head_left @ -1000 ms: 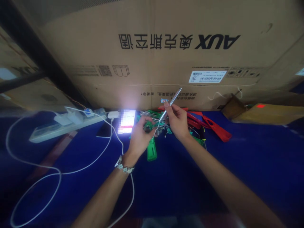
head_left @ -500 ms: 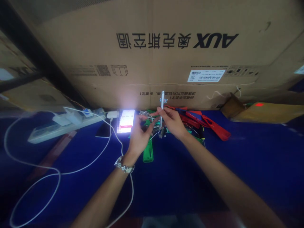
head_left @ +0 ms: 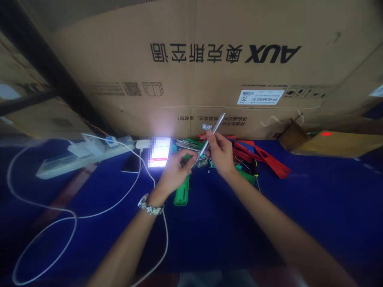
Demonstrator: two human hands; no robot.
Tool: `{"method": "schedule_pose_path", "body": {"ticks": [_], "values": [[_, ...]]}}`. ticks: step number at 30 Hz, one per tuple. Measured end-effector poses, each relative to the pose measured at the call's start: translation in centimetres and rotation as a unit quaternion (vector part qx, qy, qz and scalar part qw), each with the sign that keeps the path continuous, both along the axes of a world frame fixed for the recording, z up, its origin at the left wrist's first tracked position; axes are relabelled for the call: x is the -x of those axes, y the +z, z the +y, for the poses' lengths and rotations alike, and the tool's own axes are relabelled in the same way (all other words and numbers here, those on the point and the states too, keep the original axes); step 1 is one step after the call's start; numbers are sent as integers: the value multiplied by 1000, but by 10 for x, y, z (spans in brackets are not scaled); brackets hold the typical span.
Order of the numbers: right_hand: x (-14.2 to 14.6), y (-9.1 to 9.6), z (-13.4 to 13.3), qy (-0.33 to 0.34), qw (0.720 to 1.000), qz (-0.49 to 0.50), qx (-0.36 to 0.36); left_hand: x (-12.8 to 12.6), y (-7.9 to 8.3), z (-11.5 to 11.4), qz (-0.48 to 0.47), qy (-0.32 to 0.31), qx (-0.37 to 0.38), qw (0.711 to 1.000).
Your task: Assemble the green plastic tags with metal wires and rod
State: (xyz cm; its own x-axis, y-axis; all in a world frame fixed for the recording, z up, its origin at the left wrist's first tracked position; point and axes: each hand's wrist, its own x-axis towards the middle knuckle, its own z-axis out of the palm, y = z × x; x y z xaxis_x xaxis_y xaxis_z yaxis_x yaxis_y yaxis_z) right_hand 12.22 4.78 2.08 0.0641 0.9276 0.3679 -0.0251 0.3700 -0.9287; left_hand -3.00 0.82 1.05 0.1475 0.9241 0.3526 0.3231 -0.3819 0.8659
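In my right hand (head_left: 222, 153), closed fingers grip a slim silver metal rod (head_left: 216, 125), which looks like a telescopic antenna. It slants, its top end up and to the right. My left hand (head_left: 176, 169) is pinched at the rod's lower end, where a thin white wire (head_left: 196, 161) shows by the fingertips. Just below that hand is a green plastic casing (head_left: 181, 193); whether any finger holds it is hidden. Behind the hands lie several silver rods (head_left: 187, 145) and small parts.
Red plastic pieces (head_left: 272, 161) and a screwdriver (head_left: 256, 169) lie to the right. On the left are a lit phone (head_left: 160, 153), a power strip (head_left: 83, 159) and a looping white cable (head_left: 74, 219). A large cardboard box (head_left: 194, 87) stands behind the blue tabletop (head_left: 227, 231).
The rod has tipped from upright to a rightward slant. My left hand has come to its lower end, and the green casing has shifted slightly left.
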Motion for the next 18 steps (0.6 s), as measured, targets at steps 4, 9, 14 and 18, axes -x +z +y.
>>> {"method": "schedule_pose_path", "body": {"ticks": [4,9,14,18], "values": [[5,4,-8,-22,1000,7,-13,6,2,1,32,-47,-2,998],[8,8,-14,-13,1000,26,-11,12,2,1,54,-61,-3,997],[6,9,-14,-13,999,34,-13,12,0,1,25,-73,31,997],[5,8,-14,8,999,44,-24,12,-4,1,36,-82,27,996]]}}
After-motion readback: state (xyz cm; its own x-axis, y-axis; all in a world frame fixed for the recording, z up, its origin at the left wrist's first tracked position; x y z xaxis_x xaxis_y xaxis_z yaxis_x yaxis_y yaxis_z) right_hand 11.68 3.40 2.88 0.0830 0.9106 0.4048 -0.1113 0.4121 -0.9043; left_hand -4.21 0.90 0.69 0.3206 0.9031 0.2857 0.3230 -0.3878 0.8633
